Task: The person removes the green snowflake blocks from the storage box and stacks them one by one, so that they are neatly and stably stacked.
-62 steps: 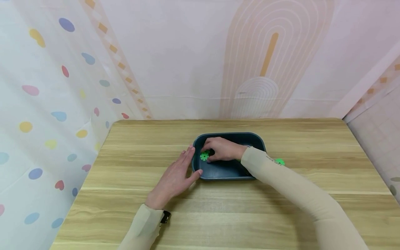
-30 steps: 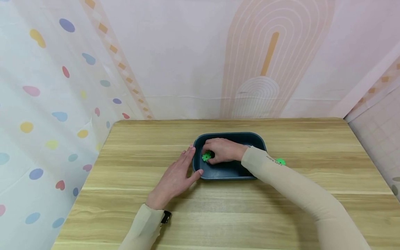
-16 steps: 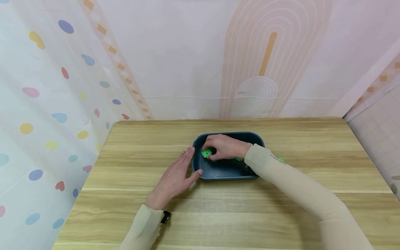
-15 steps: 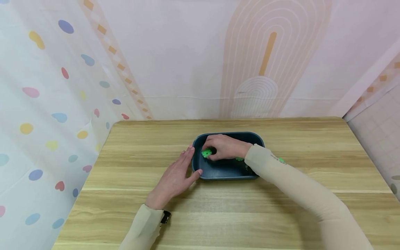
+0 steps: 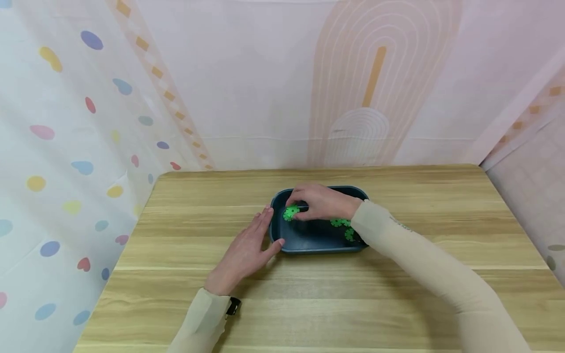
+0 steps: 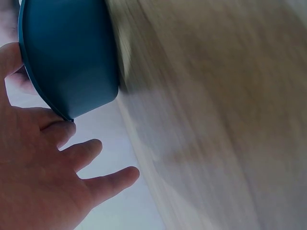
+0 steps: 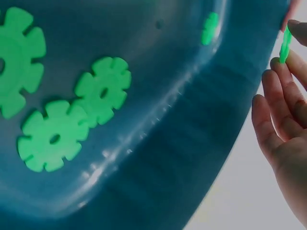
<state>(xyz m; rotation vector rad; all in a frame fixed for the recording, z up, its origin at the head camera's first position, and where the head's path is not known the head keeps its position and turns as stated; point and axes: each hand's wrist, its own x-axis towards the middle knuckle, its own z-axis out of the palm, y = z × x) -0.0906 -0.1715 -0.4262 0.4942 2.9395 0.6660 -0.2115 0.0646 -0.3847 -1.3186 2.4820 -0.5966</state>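
Observation:
A dark blue plastic tray (image 5: 309,243) stands on the wooden table. My left hand (image 5: 243,257) rests against its left end, fingers extended outside the wall and thumb at the rim; the left wrist view shows these fingers (image 6: 79,155) spread. Over the tray's left part, my right hand (image 5: 322,202) pinches a green notched snowflake disc (image 7: 285,45) between thumb and fingertips. Several more green discs (image 7: 53,136) lie flat on the tray floor, some overlapping, partly hidden by my right forearm in the head view.
Wooden tabletop (image 5: 309,304) surrounds the tray on all sides. A patterned curtain (image 5: 256,98) hangs behind the table's back edge. My right sleeve (image 5: 423,252) crosses the tray's right end. A black strap (image 5: 233,306) sits at my left wrist.
My right hand has risen and shifted slightly right with the pinched disc, uncovering discs in the tray. A green disc on the table at right is now hidden by my sleeve. Left hand stays put.

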